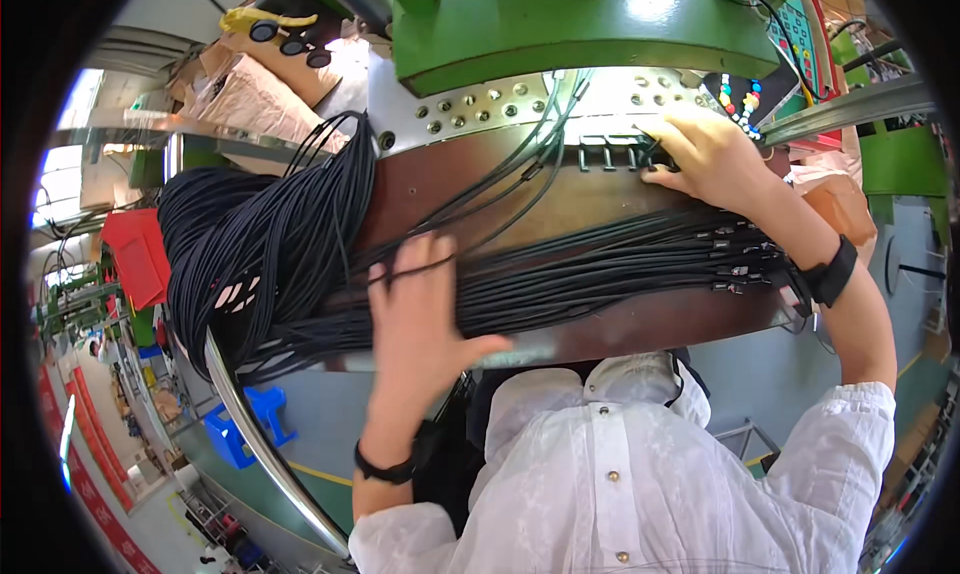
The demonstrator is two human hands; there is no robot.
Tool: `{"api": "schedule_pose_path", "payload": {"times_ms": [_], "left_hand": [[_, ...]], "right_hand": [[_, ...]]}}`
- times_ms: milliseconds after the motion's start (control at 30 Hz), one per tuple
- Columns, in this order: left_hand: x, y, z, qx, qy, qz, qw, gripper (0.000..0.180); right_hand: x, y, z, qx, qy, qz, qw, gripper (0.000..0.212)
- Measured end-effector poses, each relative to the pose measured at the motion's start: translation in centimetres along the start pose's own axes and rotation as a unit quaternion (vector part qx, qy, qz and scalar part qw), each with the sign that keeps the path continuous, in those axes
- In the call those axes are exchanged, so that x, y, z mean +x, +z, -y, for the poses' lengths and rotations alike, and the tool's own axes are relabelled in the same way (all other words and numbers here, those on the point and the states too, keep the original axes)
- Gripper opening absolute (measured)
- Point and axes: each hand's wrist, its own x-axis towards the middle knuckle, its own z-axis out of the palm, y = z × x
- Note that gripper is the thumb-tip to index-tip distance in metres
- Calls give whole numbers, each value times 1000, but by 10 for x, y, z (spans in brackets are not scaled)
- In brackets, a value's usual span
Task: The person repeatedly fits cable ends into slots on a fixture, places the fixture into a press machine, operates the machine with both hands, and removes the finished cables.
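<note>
Overhanging the far edge, a green machine [590, 29] is cut off by the top of the view, and whatever lies behind it is hidden. Below it stretches the brown counter [410, 199], much of its surface covered by cables. The thick bundle of black cables [265, 224] drapes over its left end, the strands too tangled to trace singly. More black cables [590, 274] run along the near side toward the right forearm, their lower layers buried. At the left, a curved metal rail [262, 449] stands in front of part of the floor and ends near the white sleeve; a blue stool [245, 429] and a red bin [137, 257] lie beyond.

The left hand [415, 309] is motion-blurred over the cables, fingers extended and thumb spread wide; one thin strand crosses the fingers, but grip or contact cannot be told. The right hand [715, 159] reaches to the far side, thumb and forefinger narrowly apart at the end of a row of small black parts [605, 154]; its palm hides whether a piece is pinched. Just past the knuckles, a string of colored beads [738, 104] is partly covered.
</note>
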Motion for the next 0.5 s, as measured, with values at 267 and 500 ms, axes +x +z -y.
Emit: {"api": "schedule_pose_path", "payload": {"times_ms": [267, 500], "left_hand": [[20, -6, 52, -88, 45, -75, 992, 33], [22, -19, 61, -379, -34, -54, 923, 18]], "right_hand": [[2, -28, -11, 143, 235, 31, 961, 29], [-145, -99, 13, -163, 310, -93, 932, 29]]}}
